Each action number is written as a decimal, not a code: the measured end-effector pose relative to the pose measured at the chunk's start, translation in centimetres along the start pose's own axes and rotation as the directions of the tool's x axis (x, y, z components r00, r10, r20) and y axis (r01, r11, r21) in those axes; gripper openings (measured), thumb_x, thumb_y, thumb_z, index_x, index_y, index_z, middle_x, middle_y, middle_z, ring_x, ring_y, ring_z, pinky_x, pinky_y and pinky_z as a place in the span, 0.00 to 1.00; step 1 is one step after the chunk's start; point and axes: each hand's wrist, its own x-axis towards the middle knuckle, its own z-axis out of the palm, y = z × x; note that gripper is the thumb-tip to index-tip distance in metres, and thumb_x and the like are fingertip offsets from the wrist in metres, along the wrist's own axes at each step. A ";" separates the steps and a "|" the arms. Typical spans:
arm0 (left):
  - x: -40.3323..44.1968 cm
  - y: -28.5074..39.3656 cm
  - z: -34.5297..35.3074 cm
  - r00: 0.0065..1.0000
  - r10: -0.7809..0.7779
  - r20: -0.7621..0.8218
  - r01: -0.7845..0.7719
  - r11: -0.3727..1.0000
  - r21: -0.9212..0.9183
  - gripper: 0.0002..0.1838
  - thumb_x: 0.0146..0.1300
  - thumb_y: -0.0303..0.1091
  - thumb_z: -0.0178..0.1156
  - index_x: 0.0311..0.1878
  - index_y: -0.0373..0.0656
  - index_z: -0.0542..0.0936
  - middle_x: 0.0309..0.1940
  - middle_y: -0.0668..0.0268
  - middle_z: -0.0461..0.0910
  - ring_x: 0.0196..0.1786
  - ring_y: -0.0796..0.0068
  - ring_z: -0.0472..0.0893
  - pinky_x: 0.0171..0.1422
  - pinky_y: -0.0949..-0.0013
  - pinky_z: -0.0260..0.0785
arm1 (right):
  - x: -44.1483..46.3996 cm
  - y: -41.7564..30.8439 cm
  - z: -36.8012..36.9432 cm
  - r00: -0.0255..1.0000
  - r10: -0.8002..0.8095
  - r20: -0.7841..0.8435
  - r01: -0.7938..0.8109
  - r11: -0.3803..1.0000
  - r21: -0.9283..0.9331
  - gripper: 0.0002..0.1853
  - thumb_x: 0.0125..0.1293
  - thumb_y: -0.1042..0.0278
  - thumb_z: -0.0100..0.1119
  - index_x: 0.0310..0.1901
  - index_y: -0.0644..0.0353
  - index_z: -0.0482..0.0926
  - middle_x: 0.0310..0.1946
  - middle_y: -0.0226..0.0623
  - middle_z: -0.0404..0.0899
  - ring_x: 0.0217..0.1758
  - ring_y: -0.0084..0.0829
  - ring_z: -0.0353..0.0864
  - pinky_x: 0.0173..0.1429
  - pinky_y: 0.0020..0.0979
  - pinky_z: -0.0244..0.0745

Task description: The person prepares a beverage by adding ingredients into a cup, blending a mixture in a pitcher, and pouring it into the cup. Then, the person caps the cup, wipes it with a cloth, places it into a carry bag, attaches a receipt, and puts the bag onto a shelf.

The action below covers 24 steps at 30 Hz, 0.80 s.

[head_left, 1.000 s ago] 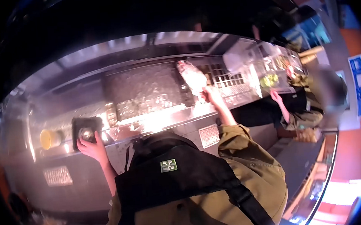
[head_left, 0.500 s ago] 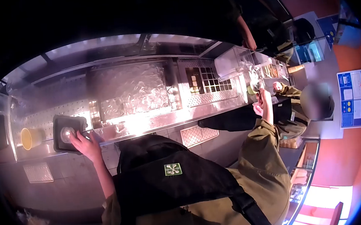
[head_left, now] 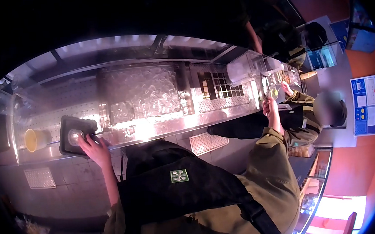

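My left hand (head_left: 95,150) lies over the edge of a black tray (head_left: 67,148), fingers stretched out. Its fingertips touch or nearly touch a small clear round cup (head_left: 73,136) inside the tray; the exact contact is hard to see. A yellow cup (head_left: 32,140) stands just left of the tray. My right hand (head_left: 272,107) is closed at the far right of the counter. From it extends a slim shiny metal utensil (head_left: 264,87), apparently tongs, toward clear containers with something green in them. Glare and distance blur its tips.
A steel counter (head_left: 170,126) carries an ice-filled well (head_left: 146,91) and a black gridded rack (head_left: 226,84). Clear bins (head_left: 240,69) stand at its right end. A co-worker (head_left: 303,120) is close by on the right, one hand (head_left: 286,88) near the food containers. Another person's forearm (head_left: 253,38) shows across the counter.
My right hand has turned and shifted slightly left and down, and the metal utensil now shows more upright. The co-worker's hand has moved up a little. My left hand stays by the clear cup.
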 end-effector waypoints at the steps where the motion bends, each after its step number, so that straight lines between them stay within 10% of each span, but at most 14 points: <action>1: 0.0 0.0 0.0 1.000 0.004 -0.005 -0.004 1.000 -0.003 0.28 0.55 0.34 0.62 0.57 0.31 0.67 0.67 0.49 0.56 0.68 0.42 0.57 0.71 0.48 0.53 | 0.3 1.1 1.0 0.998 -0.051 -0.038 0.052 0.998 0.041 0.17 0.61 0.50 0.46 0.20 0.48 0.69 0.11 0.24 0.65 0.07 0.22 0.54 0.13 0.26 0.47; 9: -0.1 0.2 -0.4 1.000 0.006 0.005 -0.006 1.000 -0.029 0.27 0.54 0.32 0.61 0.56 0.31 0.68 0.68 0.48 0.56 0.69 0.42 0.56 0.72 0.49 0.52 | -4.1 6.0 6.0 0.871 -0.483 -0.088 0.489 0.869 0.072 0.12 0.61 0.60 0.52 0.23 0.55 0.73 0.14 0.26 0.68 0.12 0.20 0.63 0.16 0.21 0.52; 15: -0.4 -0.4 0.2 1.000 -0.007 0.004 0.007 1.000 -0.007 0.25 0.55 0.31 0.59 0.56 0.32 0.68 0.66 0.46 0.57 0.69 0.42 0.55 0.72 0.49 0.51 | -8.4 10.5 15.8 0.822 -0.357 0.444 0.502 0.822 -0.268 0.13 0.61 0.63 0.54 0.21 0.57 0.75 0.13 0.24 0.67 0.13 0.17 0.61 0.17 0.21 0.51; 19: 0.0 -0.9 -0.3 1.000 0.001 0.028 -0.001 1.000 0.004 0.23 0.54 0.30 0.58 0.54 0.32 0.70 0.64 0.46 0.60 0.66 0.42 0.59 0.69 0.49 0.54 | -11.2 10.7 27.9 0.507 -0.450 0.735 0.860 0.320 -0.397 0.18 0.60 0.52 0.56 0.30 0.61 0.81 0.18 0.41 0.77 0.24 0.35 0.78 0.31 0.37 0.71; 21: 0.1 -2.0 0.0 0.999 0.016 0.036 -0.017 1.000 0.016 0.22 0.53 0.29 0.58 0.53 0.34 0.72 0.63 0.46 0.61 0.65 0.43 0.60 0.68 0.50 0.56 | -15.9 9.5 34.9 0.562 -0.400 0.723 0.796 0.025 -0.605 0.20 0.56 0.44 0.59 0.31 0.56 0.83 0.25 0.41 0.80 0.31 0.41 0.82 0.35 0.40 0.74; 24: 0.0 -3.1 1.3 0.999 -0.007 -0.033 0.009 0.998 0.062 0.21 0.53 0.28 0.57 0.53 0.41 0.76 0.58 0.45 0.64 0.60 0.43 0.65 0.64 0.51 0.59 | -19.3 11.7 46.3 0.237 -0.343 0.909 0.764 -0.512 -0.393 0.08 0.46 0.62 0.60 0.27 0.53 0.84 0.27 0.35 0.82 0.32 0.37 0.81 0.30 0.41 0.72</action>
